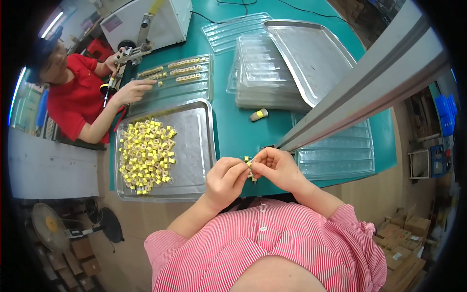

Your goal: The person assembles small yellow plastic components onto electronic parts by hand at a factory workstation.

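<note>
At the table's front edge, my left hand (226,180) and my right hand (278,169) meet with their fingertips pinched together. Between them is a small yellow pinned coil component (249,164), mostly covered by the fingers. More of the same kind show right beside the fingertips, one component (246,158) just above and another (253,180) just below. To the left of my left hand, a metal tray (194,146) carries a heap of these yellow components (147,155) on its left side.
A co-worker in red (78,92) reaches over a clear slotted tray (194,90) holding rows of components. Clear trays (258,73) are stacked behind, with an empty metal tray (311,53) on top. A metal post (360,82) slants close to my right hand. A small yellow-banded roll (259,115) lies mid-table.
</note>
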`<act>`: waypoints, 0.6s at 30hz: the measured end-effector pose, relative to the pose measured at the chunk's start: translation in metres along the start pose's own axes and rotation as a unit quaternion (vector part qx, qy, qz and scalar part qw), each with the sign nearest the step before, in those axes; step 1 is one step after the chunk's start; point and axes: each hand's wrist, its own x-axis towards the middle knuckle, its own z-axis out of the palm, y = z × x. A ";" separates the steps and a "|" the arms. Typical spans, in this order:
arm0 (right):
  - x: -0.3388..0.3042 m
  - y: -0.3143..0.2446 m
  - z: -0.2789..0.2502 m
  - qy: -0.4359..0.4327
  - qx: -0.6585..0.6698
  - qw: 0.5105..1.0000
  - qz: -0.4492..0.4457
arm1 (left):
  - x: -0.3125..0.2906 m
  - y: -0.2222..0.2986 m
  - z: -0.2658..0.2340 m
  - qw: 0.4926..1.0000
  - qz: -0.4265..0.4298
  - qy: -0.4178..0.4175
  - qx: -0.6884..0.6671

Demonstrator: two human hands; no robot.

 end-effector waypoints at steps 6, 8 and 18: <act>0.000 -0.004 0.005 0.016 0.006 1.000 0.021 | 0.005 -0.010 -0.004 0.997 -0.056 -0.043 0.041; -0.002 -0.009 0.007 0.030 0.007 0.999 0.010 | 0.011 -0.022 -0.014 0.992 -0.112 -0.048 0.036; -0.010 0.007 -0.002 -0.019 -0.013 1.000 -0.004 | 0.072 -0.206 -0.105 0.931 -0.280 -0.039 0.230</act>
